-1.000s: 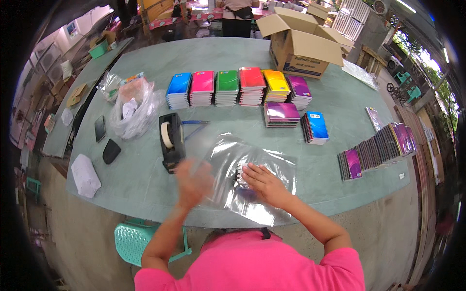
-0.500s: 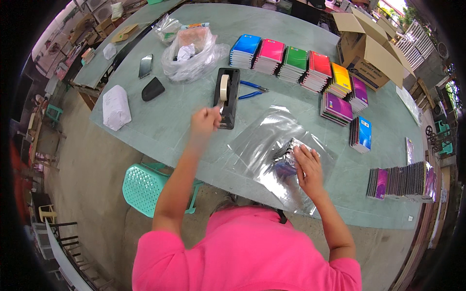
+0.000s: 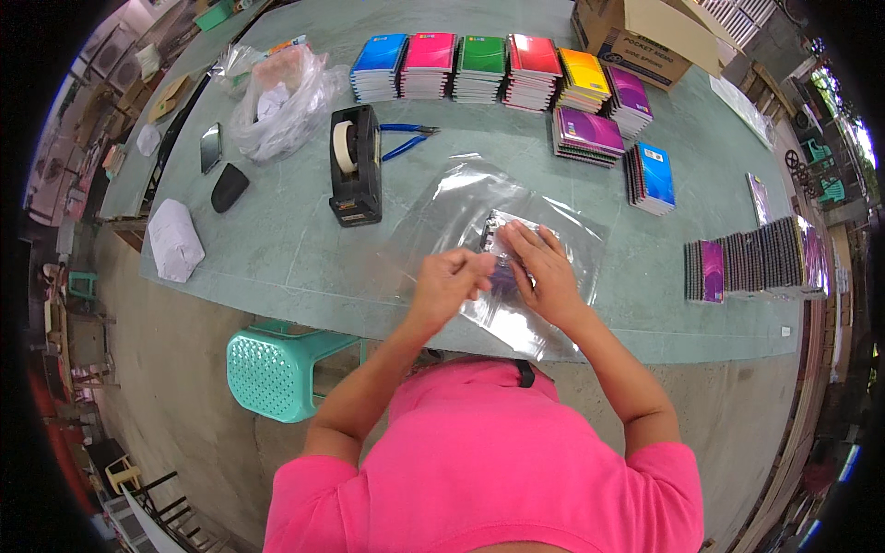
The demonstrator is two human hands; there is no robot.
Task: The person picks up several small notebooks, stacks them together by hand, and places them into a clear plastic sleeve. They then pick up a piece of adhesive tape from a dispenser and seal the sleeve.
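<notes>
My right hand [image 3: 542, 272] lies flat with its fingers stretched over a spiral notebook bundle [image 3: 496, 221] on the clear plastic sheet [image 3: 461, 189]. Glare and the hands hide much of the bundle; a dark spiral edge and some purple show. Close beside it, my left hand [image 3: 452, 288] is closed in a pinch at the bundle's left side. Whatever sits between those fingertips is too small to make out. Farther left and beyond stands a black tape dispenser [image 3: 356, 175] with a roll of tape [image 3: 345, 147] in it.
Blue-handled pliers [image 3: 406, 138] lie right of the dispenser. Colourful notebook stacks [image 3: 479, 69] line the far side, near a cardboard box [image 3: 636, 41]. More notebooks [image 3: 761, 263] stand at right. A plastic bag [image 3: 286, 120], phone [image 3: 211, 147] and white bundle [image 3: 175, 240] occupy the left. A green stool [image 3: 277, 373] stands below.
My left hand has moved from the tape dispenser rightward to the notebook bundle. My right hand still rests on the bundle. The whole view has shifted.
</notes>
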